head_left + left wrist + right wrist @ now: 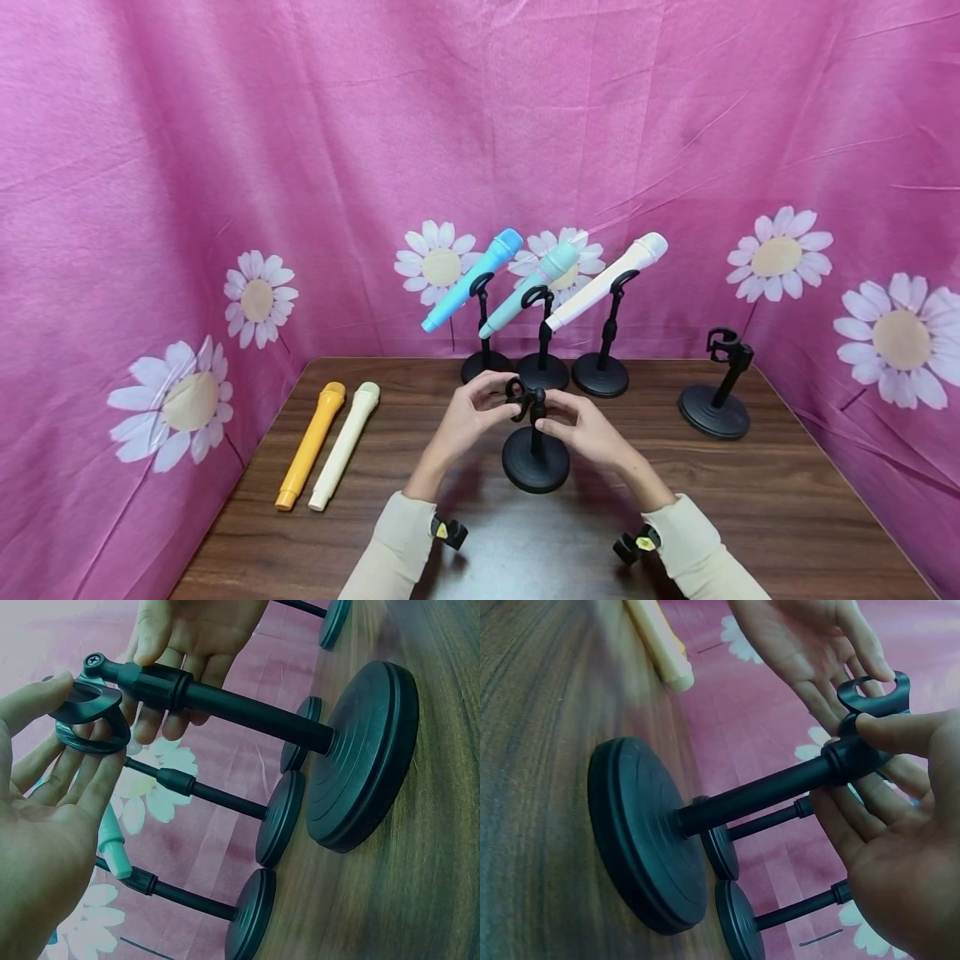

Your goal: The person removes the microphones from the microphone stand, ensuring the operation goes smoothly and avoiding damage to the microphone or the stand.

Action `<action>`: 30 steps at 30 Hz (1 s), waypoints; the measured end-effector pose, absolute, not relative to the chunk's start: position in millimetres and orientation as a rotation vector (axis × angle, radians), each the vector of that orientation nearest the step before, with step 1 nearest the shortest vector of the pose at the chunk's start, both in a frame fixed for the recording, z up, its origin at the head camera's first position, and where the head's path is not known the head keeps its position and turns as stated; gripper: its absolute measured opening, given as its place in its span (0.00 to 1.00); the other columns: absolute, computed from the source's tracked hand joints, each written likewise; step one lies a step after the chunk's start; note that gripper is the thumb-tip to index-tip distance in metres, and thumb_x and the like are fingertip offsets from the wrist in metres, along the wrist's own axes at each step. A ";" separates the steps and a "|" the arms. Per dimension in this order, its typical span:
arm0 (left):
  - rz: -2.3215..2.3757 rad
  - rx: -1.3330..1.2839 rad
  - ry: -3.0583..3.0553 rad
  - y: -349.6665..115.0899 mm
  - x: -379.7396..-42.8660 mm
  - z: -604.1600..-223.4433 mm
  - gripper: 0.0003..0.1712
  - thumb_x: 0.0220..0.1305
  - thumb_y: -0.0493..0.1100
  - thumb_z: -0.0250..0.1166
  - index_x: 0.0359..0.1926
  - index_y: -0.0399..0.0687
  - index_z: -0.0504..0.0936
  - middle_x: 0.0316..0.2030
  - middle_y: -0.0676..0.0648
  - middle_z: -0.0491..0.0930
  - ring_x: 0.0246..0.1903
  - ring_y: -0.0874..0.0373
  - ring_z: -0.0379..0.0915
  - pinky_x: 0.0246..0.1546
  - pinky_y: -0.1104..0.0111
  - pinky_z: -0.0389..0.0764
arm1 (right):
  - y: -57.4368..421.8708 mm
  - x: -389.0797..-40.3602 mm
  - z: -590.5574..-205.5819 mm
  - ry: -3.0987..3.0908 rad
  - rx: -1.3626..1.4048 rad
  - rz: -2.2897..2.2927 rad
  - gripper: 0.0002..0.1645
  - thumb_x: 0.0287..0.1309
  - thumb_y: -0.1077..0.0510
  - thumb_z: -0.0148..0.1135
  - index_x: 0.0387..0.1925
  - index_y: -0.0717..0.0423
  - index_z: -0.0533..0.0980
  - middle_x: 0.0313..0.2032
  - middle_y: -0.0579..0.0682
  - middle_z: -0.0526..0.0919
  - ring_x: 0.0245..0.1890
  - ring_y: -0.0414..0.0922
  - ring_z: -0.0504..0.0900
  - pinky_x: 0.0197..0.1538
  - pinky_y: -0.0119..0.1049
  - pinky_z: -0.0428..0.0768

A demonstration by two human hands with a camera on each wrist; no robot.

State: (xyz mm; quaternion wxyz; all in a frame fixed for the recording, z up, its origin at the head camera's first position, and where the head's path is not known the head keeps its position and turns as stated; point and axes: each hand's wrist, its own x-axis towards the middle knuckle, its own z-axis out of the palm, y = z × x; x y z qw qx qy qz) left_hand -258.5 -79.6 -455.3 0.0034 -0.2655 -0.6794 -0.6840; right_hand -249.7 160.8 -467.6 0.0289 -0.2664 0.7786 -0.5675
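Observation:
A black desktop microphone stand (536, 468) with a round base is upright between both hands at the middle of the table. My left hand (467, 421) pinches its C-shaped clip (88, 705) between thumb and fingers. On the other side my right hand (591, 432) grips the collar (849, 759) at the top of the post, with the thumb near the clip's joint. The clip holds no microphone. Whether the base (367, 757) rests fully on the wood cannot be told.
Behind stand several black stands bearing a blue microphone (468, 283), a mint microphone (525, 292) and a white microphone (603, 285). Another stand (716, 408) is at the right. A yellow microphone (309, 450) and a cream microphone (343, 450) lie on the table's (787, 517) left.

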 end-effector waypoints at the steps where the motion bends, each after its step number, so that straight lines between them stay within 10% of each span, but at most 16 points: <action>1: -2.149 -0.829 -2.129 -79.5 -258.3 -455.3 0.26 0.66 0.30 0.73 0.65 0.38 0.82 0.58 0.30 0.80 0.60 0.47 0.80 0.66 0.55 0.81 | 161.5 -250.3 -467.1 2.394 -0.840 -1.748 0.25 0.71 0.62 0.68 0.67 0.62 0.78 0.62 0.61 0.84 0.60 0.39 0.84 0.64 0.32 0.82; 9: -2.159 -0.811 -2.140 -78.7 -256.7 -455.3 0.26 0.66 0.30 0.73 0.65 0.39 0.82 0.58 0.33 0.80 0.60 0.54 0.80 0.65 0.63 0.82 | 164.3 -252.1 -468.8 2.438 -0.839 -1.754 0.21 0.70 0.62 0.68 0.62 0.62 0.82 0.58 0.61 0.88 0.53 0.34 0.86 0.54 0.29 0.84; 18: -2.162 -0.788 -2.152 -79.0 -257.1 -454.3 0.26 0.66 0.28 0.71 0.65 0.39 0.82 0.59 0.30 0.80 0.63 0.39 0.79 0.66 0.63 0.81 | 158.2 -249.9 -469.2 2.576 -0.830 -1.781 0.22 0.64 0.67 0.72 0.59 0.67 0.83 0.53 0.65 0.89 0.50 0.31 0.87 0.53 0.24 0.83; 30: -2.176 -0.771 -2.144 -79.9 -255.4 -454.9 0.25 0.66 0.30 0.72 0.64 0.38 0.83 0.58 0.31 0.82 0.63 0.38 0.79 0.64 0.64 0.82 | 144.0 -236.5 -465.8 2.870 -0.641 -1.709 0.24 0.57 0.64 0.78 0.57 0.59 0.87 0.47 0.57 0.93 0.48 0.45 0.91 0.51 0.30 0.86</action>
